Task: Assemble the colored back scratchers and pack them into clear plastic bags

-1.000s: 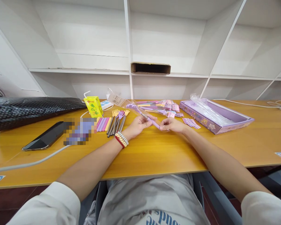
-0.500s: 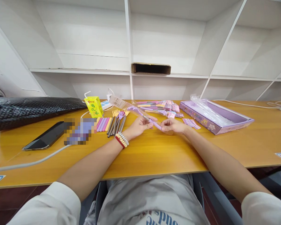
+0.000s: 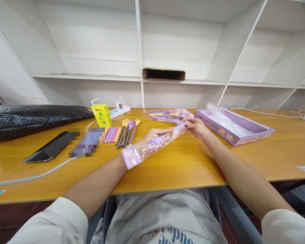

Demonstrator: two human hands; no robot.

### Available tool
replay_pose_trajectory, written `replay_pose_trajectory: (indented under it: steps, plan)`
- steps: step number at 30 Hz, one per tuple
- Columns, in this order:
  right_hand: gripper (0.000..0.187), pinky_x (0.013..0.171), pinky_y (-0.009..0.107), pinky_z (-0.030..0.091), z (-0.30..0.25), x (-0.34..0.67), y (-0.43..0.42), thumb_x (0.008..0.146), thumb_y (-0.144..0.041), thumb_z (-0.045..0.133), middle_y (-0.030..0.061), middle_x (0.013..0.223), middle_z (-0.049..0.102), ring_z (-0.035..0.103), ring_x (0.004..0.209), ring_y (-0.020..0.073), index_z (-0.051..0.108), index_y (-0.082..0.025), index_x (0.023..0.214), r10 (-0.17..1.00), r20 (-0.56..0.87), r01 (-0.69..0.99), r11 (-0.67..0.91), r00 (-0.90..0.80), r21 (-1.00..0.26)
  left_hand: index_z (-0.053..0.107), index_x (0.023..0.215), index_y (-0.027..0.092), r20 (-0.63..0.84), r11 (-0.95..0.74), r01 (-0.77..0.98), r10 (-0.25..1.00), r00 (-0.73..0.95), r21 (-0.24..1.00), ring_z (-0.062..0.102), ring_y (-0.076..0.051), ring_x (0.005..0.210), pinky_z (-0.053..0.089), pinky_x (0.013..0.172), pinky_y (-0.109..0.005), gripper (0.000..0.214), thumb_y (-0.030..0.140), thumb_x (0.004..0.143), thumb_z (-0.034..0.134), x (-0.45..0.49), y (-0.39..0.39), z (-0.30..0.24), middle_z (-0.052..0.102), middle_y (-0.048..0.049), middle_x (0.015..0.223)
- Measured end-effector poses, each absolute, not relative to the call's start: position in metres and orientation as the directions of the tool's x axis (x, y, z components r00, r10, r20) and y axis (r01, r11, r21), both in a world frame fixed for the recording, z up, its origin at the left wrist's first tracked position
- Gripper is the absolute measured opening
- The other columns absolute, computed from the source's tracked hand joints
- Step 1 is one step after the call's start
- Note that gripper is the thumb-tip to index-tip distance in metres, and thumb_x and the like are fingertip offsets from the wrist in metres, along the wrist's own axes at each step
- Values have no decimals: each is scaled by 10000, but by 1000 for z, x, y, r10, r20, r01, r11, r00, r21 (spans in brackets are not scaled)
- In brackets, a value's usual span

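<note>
A purple hand-shaped back scratcher (image 3: pixel 156 141) lies in a clear plastic sleeve with a purple printed header card (image 3: pixel 131 157). My left hand (image 3: pixel 159 133) is closed on its middle from behind, and the sleeve hangs over my left wrist. With thumb and fingers my right hand (image 3: pixel 196 128) pinches the handle end. Left of my hands, yellow and purple scratcher heads on dark rods (image 3: pixel 127 133) lie in a bunch. Beside them is a row of yellow, purple and pink handles (image 3: pixel 113 135). Several bagged scratchers (image 3: pixel 165 114) are piled behind my hands.
A purple open box (image 3: pixel 246 136) with clear plastic sleeves stands at the right. On the left are a yellow drink carton (image 3: pixel 101 116), a power strip (image 3: pixel 120 110), a black phone (image 3: pixel 49 147), a white cable (image 3: pixel 51 170) and a black bubble-wrap parcel (image 3: pixel 35 118). White shelves rise behind the table.
The bagged back scratcher has been turned over, its header card swinging from the far side to near my left wrist. My right hand has moved up and right with the handle end.
</note>
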State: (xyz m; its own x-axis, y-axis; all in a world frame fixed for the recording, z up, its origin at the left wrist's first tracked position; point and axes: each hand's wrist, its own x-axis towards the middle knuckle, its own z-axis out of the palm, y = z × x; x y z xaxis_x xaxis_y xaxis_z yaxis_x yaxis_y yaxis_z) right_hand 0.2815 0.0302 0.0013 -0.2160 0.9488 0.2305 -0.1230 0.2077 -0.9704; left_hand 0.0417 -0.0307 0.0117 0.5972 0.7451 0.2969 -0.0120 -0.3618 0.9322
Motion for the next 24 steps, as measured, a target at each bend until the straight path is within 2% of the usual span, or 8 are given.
replay_pose_trajectory:
  steps: [4,8,10,13,15,19,21,24]
  plan:
    - [323,463,243,254,1,286,32,617,-348,737,-21,575,443,381,505,85,585,-160,831,939,205,-181,159,-277,-971,625,1123,165,213,-188,-106,768,604,976,646,-222,798,507,697,-328,466,245,671,700,44,-31,9,675,-110,958]
    - [284,434,225,281,-2,286,34,682,-366,691,-20,581,486,424,481,83,529,-178,821,938,190,-241,121,-290,-963,340,1371,226,135,-51,-145,745,654,988,667,-254,781,522,650,-348,773,328,695,699,38,-22,6,675,-146,962]
    - [278,423,218,305,-2,287,35,708,-381,661,-7,590,536,480,494,106,501,-189,830,941,194,-271,118,-276,-955,250,1396,254,163,-58,-187,767,620,981,669,-243,772,519,643,-331,830,334,702,698,35,-20,6,677,-131,954]
    - [236,412,216,337,-1,290,37,745,-375,614,14,609,588,536,526,135,482,-196,825,956,216,-324,144,-197,-935,413,1290,196,184,-49,-245,803,567,968,665,-224,762,513,655,-311,636,362,730,665,30,-16,6,682,-107,911]
    - [187,405,210,345,-1,294,40,769,-352,581,4,584,576,528,505,128,481,-200,814,966,229,-371,171,-119,-913,542,1133,139,113,59,-256,787,607,965,662,-228,753,513,662,-324,469,450,784,574,27,-11,6,683,-118,888]
    - [106,389,199,340,2,304,45,794,-298,519,-17,528,525,483,449,108,478,-201,785,975,219,-443,216,44,-870,580,1017,106,-45,325,-225,652,757,919,659,-278,758,505,622,-366,619,640,818,337,23,-2,7,681,-168,901]
    - [88,373,192,328,3,308,48,789,-281,501,-27,500,497,462,424,102,473,-200,770,971,198,-454,239,138,-858,572,1014,94,-40,355,-240,628,777,903,656,-297,781,500,613,-369,690,681,807,273,22,-2,8,672,-194,931]
    - [69,342,181,300,6,312,50,773,-262,487,-45,465,460,421,378,89,469,-197,754,944,171,-432,285,284,-856,557,1013,85,6,315,-285,660,751,905,658,-306,776,500,596,-366,728,705,790,246,20,-5,12,666,-213,929]
